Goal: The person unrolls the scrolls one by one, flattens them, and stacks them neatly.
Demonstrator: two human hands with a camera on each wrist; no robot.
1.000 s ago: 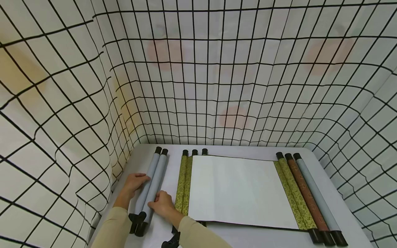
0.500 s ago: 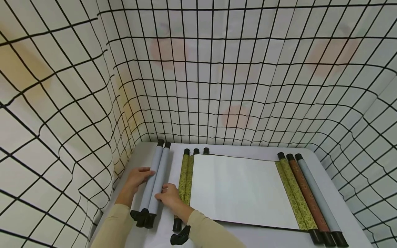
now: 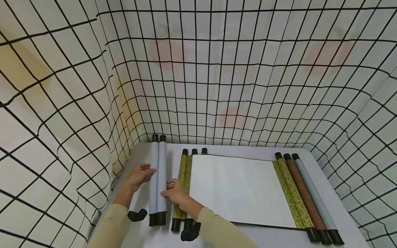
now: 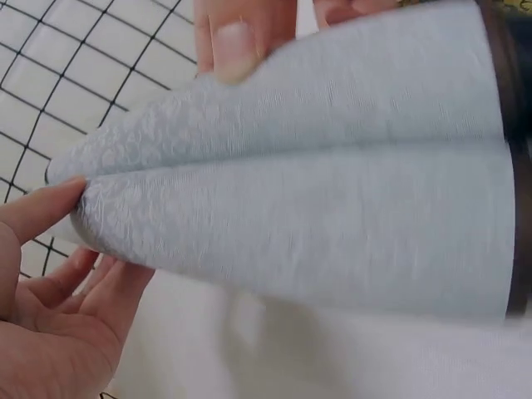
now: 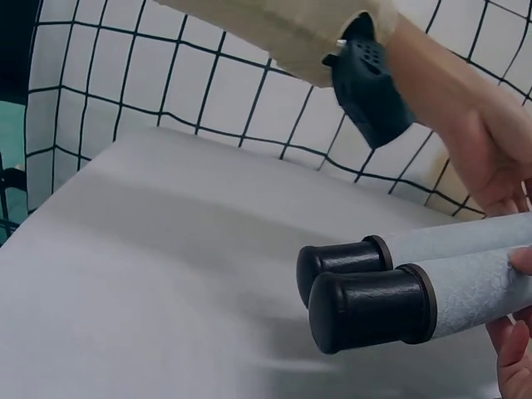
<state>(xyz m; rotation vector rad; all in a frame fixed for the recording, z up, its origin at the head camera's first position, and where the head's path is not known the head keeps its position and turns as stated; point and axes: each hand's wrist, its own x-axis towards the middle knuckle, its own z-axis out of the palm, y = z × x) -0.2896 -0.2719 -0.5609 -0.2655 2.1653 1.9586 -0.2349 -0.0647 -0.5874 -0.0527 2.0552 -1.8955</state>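
A pale blue hanging scroll (image 3: 162, 165), rolled up from both ends into two parallel rolls with black end knobs, is held above the table's left part. My left hand (image 3: 139, 177) grips its left roll, thumb on top and fingers underneath, as the left wrist view shows. On the other side, my right hand (image 3: 178, 194) pinches the right roll nearer its front end. In the right wrist view, the black knobs (image 5: 370, 307) stick out over the white table, apart from its surface.
An opened scroll with a white sheet (image 3: 238, 189) and green-gold patterned edges lies right of the hands. Rolled ends sit at its left. A reddish-brown roll (image 3: 305, 193) and a grey-blue roll (image 3: 316, 196) lie at the right. Black wire mesh (image 3: 217, 82) surrounds the table (image 3: 223, 237).
Both hands have moved the pale blue scroll slightly forward and right. From a slant, it has turned to point straight away from me, and its far ends have risen in the head view.
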